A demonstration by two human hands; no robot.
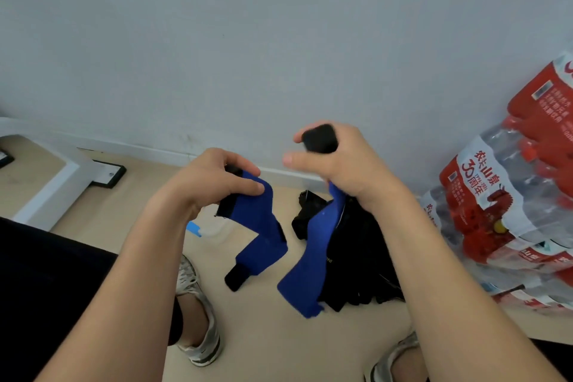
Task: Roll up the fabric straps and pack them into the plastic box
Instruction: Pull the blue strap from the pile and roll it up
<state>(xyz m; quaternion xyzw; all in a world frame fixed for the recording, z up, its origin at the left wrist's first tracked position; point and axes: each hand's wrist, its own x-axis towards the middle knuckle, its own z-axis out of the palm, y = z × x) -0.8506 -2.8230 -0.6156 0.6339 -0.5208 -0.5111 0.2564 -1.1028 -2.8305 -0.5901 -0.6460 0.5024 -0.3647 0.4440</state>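
Left hand [217, 180] clenched round the black end of a blue fabric strap with black tabs [257, 232], thumb pressed on the blue part. That strap hung down off the floor and ended in a black tab at the bottom. Right hand [341, 164] was fisted round the top of a second blue fabric strap [310, 257]. Its black end poked up above the fingers, and the blue length dangled below the fist. The two straps hung apart, not touching.

A pile of black fabric straps [356, 257] lay on the beige floor [263, 335], behind and right of the second strap. A clear plastic item with a light-blue tab [204, 228] sat on the floor just past the left wrist, mostly hidden; could not tell if it was the box.

Shrink-wrapped packs of water bottles with red labels [502, 211] were stacked at right against the pale wall [248, 40]. White furniture frame [52, 192] stood at left. Grey sneakers [198, 319] were on the floor below the arms.
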